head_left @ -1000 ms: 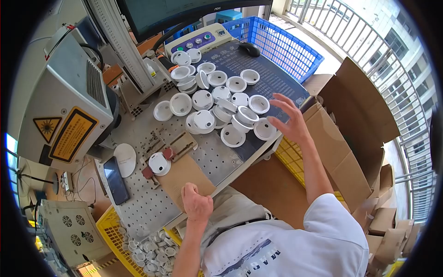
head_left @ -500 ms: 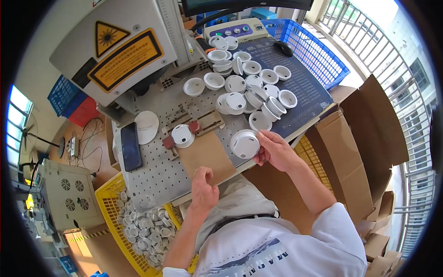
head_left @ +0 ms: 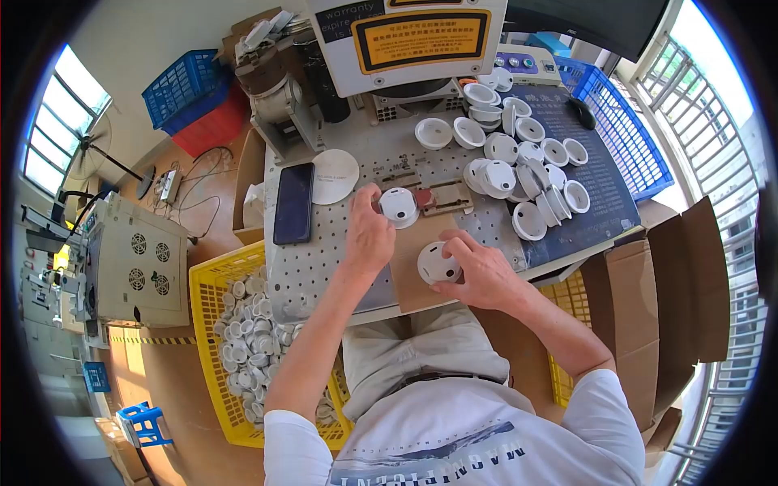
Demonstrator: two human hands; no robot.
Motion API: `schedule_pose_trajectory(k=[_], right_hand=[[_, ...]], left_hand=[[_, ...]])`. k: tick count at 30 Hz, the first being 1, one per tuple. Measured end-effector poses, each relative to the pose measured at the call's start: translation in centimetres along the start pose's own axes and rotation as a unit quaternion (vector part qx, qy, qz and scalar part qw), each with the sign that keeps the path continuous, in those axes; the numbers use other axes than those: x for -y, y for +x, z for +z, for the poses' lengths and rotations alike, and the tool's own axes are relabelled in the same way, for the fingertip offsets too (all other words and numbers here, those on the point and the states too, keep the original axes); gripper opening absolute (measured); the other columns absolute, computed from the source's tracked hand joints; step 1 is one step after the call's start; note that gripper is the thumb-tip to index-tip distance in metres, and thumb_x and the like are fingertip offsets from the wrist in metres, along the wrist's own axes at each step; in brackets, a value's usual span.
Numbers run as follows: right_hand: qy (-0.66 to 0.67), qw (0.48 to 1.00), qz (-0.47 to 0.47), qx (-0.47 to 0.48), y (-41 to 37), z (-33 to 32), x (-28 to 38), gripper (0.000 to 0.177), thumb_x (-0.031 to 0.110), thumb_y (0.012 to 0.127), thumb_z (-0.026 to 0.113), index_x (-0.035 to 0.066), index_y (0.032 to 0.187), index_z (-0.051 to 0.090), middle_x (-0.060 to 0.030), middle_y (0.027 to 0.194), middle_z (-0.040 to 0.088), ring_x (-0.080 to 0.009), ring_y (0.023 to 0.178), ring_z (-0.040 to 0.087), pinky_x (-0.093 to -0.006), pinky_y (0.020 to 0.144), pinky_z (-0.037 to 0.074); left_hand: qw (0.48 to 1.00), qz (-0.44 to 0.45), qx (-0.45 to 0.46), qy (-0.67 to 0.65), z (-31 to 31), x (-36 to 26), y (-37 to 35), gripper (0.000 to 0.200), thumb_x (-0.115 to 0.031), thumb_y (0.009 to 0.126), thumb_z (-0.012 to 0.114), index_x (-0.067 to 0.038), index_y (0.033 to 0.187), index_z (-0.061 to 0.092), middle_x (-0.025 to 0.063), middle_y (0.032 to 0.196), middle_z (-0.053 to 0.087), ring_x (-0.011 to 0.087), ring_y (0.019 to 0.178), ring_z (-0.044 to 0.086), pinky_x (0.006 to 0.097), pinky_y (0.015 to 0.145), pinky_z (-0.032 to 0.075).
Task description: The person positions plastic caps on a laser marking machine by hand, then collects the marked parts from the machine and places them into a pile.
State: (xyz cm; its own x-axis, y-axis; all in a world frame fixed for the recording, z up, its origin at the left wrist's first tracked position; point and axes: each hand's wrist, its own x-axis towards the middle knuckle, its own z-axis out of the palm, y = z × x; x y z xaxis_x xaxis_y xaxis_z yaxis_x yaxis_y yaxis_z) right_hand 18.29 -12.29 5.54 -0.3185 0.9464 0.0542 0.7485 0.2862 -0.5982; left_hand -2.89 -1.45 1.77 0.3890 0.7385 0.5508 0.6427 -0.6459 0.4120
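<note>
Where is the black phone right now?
In the head view the black phone lies on the perforated table, left of the left hand, beside a flat white disc.

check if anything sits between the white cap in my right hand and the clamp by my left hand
Yes. A second cap sits against the clamp, with the left hand on it. The right hand holds the white cap over the brown card; nothing else lies between.
</note>
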Motion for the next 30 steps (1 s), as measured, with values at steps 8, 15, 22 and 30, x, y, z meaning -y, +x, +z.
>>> schedule_pose_trajectory(k=[8,15,22,30], right_hand=[[-0.003,0.997,0.035,-0.068,-1.3,-0.6,-0.9,0.042,0.026,0.078,0.078,0.004,0.099,0.049,-0.0135,0.116,0.057,-0.0363,0.077,0.064,-0.0446,0.067,0.051],[0.041,0.998,0.003,-0.040,0.2,0.0,-0.6,0.038,0.021,0.081,0.076,0.003,0.100,0.049,-0.0178,0.119,0.056,-0.0373,0.077,0.066,-0.0452,0.070,0.052],[0.035,0.998,-0.010,-0.042,4.1,2.3,1.2,0.039,0.015,0.080,0.075,0.001,0.106,0.050,-0.0176,0.128,0.054,-0.0376,0.080,0.067,-0.0438,0.070,0.055],[0.022,0.998,-0.024,-0.061,5.9,2.9,0.9,0.035,0.014,0.081,0.072,0.001,0.106,0.050,-0.0186,0.131,0.052,-0.0393,0.081,0.067,-0.0442,0.071,0.054]], left_hand=[[0.970,0.083,0.164,0.160,4.6,-1.8,1.6,0.012,-0.007,0.067,0.065,0.002,0.071,0.072,0.0224,0.105,0.057,0.0373,0.109,0.049,0.0460,0.095,0.040],[0.997,-0.023,0.055,0.057,-1.4,-0.7,-8.4,0.023,-0.005,0.066,0.058,0.006,0.084,0.068,0.0246,0.113,0.056,0.0403,0.110,0.048,0.0489,0.095,0.039],[0.967,-0.192,-0.160,-0.058,-8.9,4.6,-12.3,0.057,0.002,0.063,0.043,0.011,0.118,0.050,0.0250,0.123,0.051,0.0380,0.117,0.050,0.0428,0.109,0.035],[0.992,-0.126,0.005,0.005,-5.3,1.7,-10.2,0.037,0.006,0.064,0.055,0.017,0.100,0.058,0.0260,0.128,0.048,0.0433,0.120,0.046,0.0446,0.106,0.037]])
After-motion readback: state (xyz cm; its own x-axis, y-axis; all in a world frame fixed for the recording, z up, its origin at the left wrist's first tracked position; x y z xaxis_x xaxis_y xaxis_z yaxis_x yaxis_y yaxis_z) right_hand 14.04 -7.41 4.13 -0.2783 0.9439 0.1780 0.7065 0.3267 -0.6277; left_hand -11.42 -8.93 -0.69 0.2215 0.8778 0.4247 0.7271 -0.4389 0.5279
